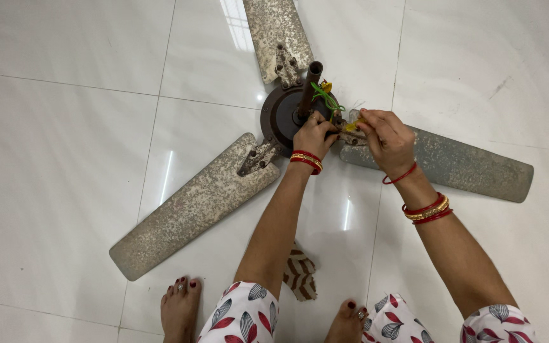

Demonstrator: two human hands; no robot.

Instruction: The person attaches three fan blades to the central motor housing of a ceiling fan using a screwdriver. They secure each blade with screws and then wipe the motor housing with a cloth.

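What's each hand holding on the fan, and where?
Left hand grips the ceiling fan at the hub, beside the down rod. Right hand pinches a small yellow piece near the wires.

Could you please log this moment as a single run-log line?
scene: ceiling fan on tiled floor | left hand: grips hub | right hand: pinches yellow wire | green wire: loose by rod

White tiled floor (65, 159): ceiling fan (287, 117), striped cloth (301, 276).

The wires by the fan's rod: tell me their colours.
Green and yellow wires beside the brown rod, above both hands; clearest in the head view.
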